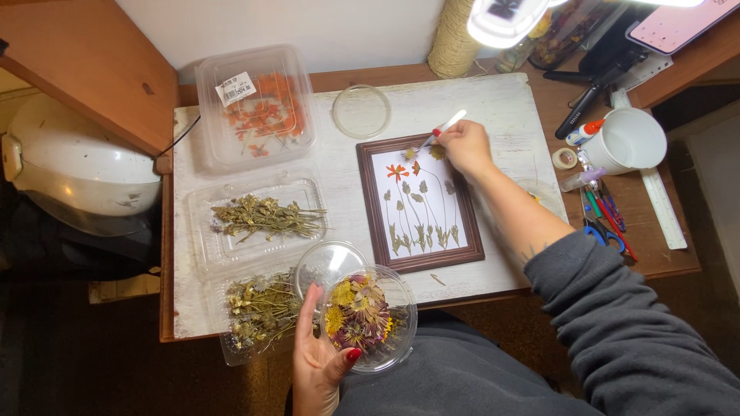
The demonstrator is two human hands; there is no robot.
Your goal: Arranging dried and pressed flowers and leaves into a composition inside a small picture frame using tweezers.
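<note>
At nine o'clock a white dome-shaped thing (77, 166) is sitting beside the bench (493, 100), whose white-painted top is looking worn and scuffed. Just right of it, three clear plastic trays are lying in a column: one with orange pressed petals (258, 108) at eleven o'clock, one with dried greenish sprigs (262, 217) at the centre left, and one with pale dried blossoms (258, 308) at seven o'clock, probably spread open so each sort stays within easy reach. The left hand (320, 358) is cupping a round clear dish of yellow and purple pressed flowers (368, 316) at six o'clock, holding it level off the bench edge, its thumb hooked over the rim. An empty round lid (361, 112) is resting at twelve o'clock. The brown wooden frame (420, 202) is lying flat at the centre, its white sheet carrying pressed stems and an orange flower. The right hand (465, 146) is pinching white tweezers (443, 127) over the frame's top edge, apparently seating a small bloom. At two o'clock a white mug (628, 139), scissors (605, 231) and a ruler (663, 204) are crowding the brown desk under a bright lamp (505, 19).
</note>
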